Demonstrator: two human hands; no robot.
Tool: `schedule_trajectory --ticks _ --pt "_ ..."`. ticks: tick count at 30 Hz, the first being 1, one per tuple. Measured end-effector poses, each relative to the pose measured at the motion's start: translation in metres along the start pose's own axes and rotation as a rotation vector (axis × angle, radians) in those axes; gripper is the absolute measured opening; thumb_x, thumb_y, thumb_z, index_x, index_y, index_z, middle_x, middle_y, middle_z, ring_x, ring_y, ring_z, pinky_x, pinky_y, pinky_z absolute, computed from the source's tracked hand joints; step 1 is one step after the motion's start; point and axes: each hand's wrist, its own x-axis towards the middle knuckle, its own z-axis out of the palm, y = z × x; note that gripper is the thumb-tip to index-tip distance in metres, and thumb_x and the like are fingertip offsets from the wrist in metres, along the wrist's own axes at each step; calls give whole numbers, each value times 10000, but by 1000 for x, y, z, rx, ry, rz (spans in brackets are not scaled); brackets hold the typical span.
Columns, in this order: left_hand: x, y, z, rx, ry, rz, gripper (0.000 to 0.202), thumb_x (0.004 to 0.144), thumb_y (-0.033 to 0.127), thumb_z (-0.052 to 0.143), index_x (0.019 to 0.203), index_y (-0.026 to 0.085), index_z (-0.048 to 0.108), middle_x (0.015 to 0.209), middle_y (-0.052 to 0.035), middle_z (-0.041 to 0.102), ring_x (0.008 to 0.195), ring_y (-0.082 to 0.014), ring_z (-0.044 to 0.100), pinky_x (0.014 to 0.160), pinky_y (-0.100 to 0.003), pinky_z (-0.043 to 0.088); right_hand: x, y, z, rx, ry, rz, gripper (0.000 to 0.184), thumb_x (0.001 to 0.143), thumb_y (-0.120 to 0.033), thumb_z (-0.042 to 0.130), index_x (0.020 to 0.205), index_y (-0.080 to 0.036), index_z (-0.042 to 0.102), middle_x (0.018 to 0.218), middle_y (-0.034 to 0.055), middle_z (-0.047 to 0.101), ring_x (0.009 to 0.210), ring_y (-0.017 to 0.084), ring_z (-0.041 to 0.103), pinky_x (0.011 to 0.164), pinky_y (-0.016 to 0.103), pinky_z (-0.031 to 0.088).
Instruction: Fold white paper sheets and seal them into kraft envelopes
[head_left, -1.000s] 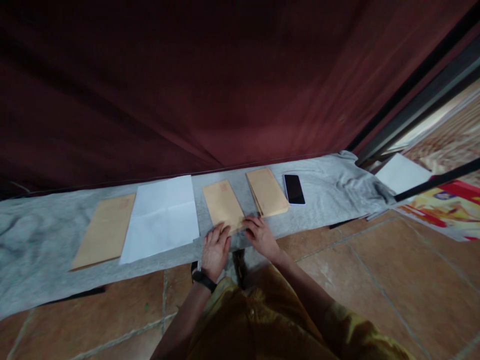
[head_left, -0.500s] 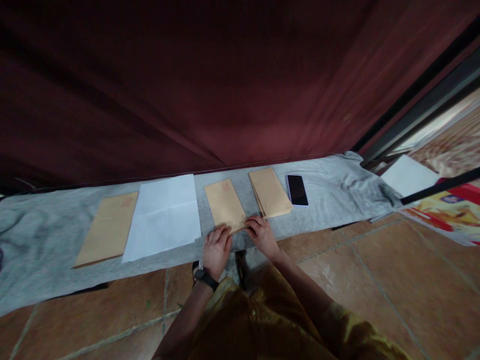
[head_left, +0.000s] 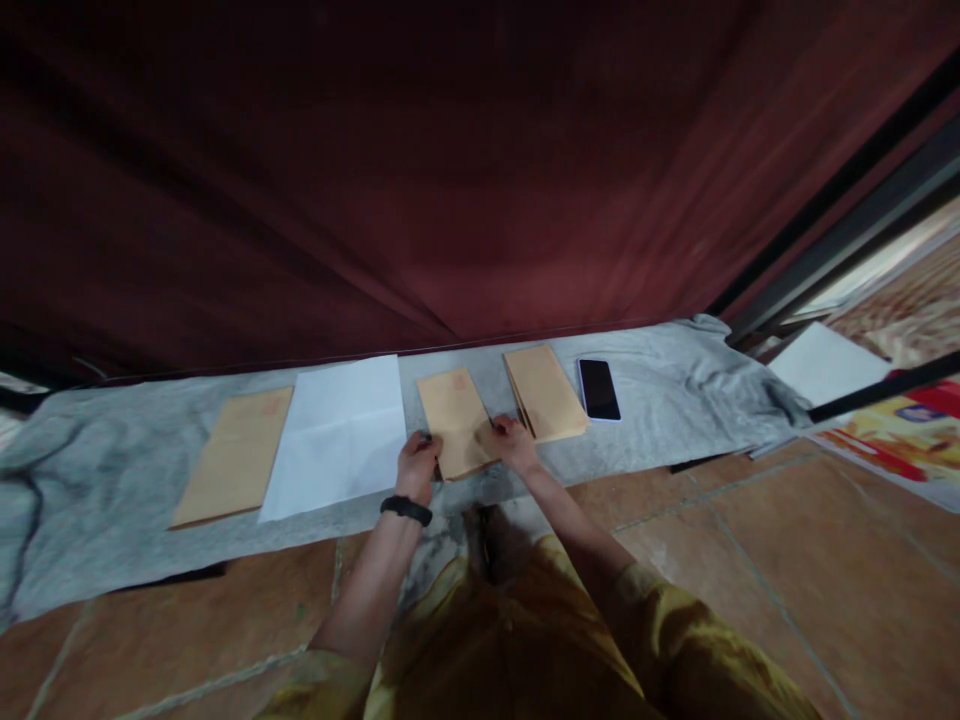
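A brown paper envelope [head_left: 456,418] with a small red mark near its far end lies in front of me on the grey cloth. At its left edge my left hand [head_left: 418,466], with a dark band on the wrist, is closed on the paper near the front corner. My right hand [head_left: 515,443] pinches the opposite edge, fingers curled. Just beyond that hand is a small stack of brown envelopes [head_left: 546,392]. To the left lie a large white sheet of paper [head_left: 337,435] with faint creases and another brown envelope [head_left: 234,455].
A phone [head_left: 599,389] with a dark screen lies right of the stack. The grey cloth [head_left: 667,400] covers a long narrow surface against a dark red curtain [head_left: 480,200]. A metal frame bar [head_left: 847,230] and a colourful printed box [head_left: 907,430] are at the right.
Both hands have shifted from the envelope's near edge to its two sides. My left hand moved left and slightly up; my right hand moved slightly up. The view has shifted a little.
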Motion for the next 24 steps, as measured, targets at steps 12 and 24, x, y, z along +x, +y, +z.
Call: schedule_trajectory --ticks 12,24 --pt "-43 27 7 -174 -118 336 382 773 367 644 1120 208 623 978 -28 722 814 -164 654 748 -289 518 -21 -21 -24 390 -5 -133 126 757 -229 632 881 -225 647 854 -14 681 831 144 639 802 242 507" --pt "-45 -3 2 -106 -106 417 320 839 404 629 1108 243 570 1079 -38 697 950 -164 658 893 -317 527 -33 -2 -12 319 -37 -169 113 829 -222 569 913 -235 643 910 2 699 872 154 629 887 279 505"
